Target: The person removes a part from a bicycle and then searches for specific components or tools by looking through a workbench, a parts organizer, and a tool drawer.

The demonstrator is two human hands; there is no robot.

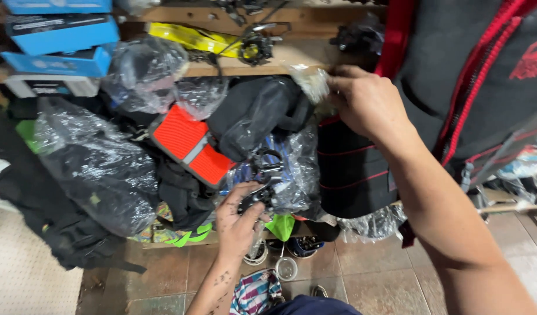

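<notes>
left hand (240, 219): low, fingers curled | right hand (362, 99): raised, pinching

A wooden shelf (292, 55) carries blue boxes (58, 44) at its left end, a yellow strip (187, 38) mid-shelf; plastic-wrapped bags (99, 163) crowd below.

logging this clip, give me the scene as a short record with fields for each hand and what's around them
left hand: left hand grips a small black metal part, low in the pile
right hand: right hand pinches a small clear crinkled plastic bag at the wooden shelf
between hands: black bag wrapped in clear plastic, orange-red padded pouch with grey strip
upper left: blue cardboard boxes
right: black bag with red zip
floor: brown tiles
</notes>
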